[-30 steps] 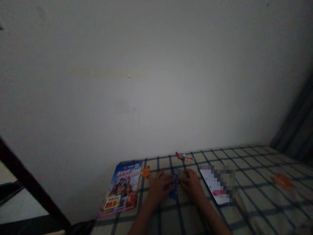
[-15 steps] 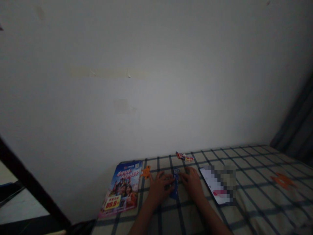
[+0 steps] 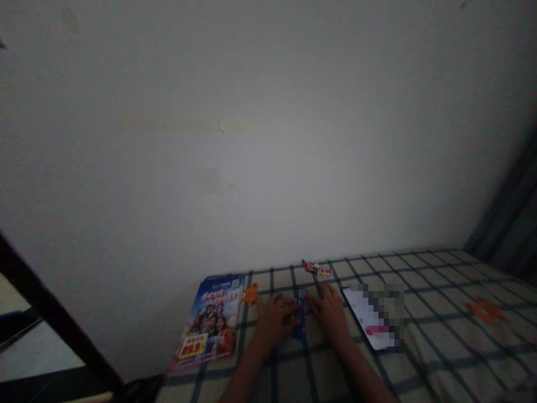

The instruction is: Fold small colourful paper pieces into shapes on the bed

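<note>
A narrow strip of folded blue paper point(image 3: 301, 327) with a small square code near its far end lies on the checked cloth between my hands. My left hand point(image 3: 273, 322) has its fingers bent against the strip's left side. From the other side, my right hand point(image 3: 330, 313) presses its thumb and fingers at the strip's upper right edge. Just left of my left hand is an orange cut-out shape point(image 3: 251, 294). Beyond the hands lies a folded piece of printed paper point(image 3: 316, 269) in red, white and blue.
A stack of printed flyers point(image 3: 210, 319) lies at the left on the checked bed cloth point(image 3: 436, 285). To the right is a phone point(image 3: 369, 319) with a lit, partly blurred screen. Another orange piece point(image 3: 485, 309) rests farther right. The wall point(image 3: 268, 168) rises behind.
My right hand's fingers have shifted slightly left, closer over the strip's edge. My left hand and the strip stay almost in place.
</note>
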The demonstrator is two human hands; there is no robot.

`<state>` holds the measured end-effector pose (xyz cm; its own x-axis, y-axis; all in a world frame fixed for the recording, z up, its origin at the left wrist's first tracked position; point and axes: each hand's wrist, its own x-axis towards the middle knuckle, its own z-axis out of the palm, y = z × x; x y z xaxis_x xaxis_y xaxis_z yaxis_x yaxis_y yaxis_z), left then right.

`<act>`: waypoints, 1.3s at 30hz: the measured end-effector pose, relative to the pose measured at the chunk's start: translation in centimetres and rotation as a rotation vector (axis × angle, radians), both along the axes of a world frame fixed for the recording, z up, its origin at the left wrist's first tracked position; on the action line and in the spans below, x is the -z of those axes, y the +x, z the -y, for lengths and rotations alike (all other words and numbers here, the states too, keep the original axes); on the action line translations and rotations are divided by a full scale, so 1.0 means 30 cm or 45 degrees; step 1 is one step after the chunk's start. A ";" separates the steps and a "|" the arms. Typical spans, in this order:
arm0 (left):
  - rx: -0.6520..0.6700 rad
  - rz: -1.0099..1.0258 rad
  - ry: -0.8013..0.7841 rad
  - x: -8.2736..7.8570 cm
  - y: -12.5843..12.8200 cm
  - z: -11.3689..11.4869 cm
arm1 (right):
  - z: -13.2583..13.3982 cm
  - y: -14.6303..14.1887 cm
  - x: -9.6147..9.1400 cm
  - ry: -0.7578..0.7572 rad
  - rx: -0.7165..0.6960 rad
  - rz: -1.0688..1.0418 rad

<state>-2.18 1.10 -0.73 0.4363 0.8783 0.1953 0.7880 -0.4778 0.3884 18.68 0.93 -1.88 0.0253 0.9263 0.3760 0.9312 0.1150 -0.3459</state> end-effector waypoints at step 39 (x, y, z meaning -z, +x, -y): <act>-0.013 -0.008 0.064 0.010 0.010 0.002 | -0.043 -0.011 0.014 0.085 0.119 0.043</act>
<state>-1.90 1.02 -1.03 0.4290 0.8718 0.2365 0.7952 -0.4887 0.3589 18.36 2.23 -2.30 0.0966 0.8934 0.4388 0.9498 0.0490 -0.3089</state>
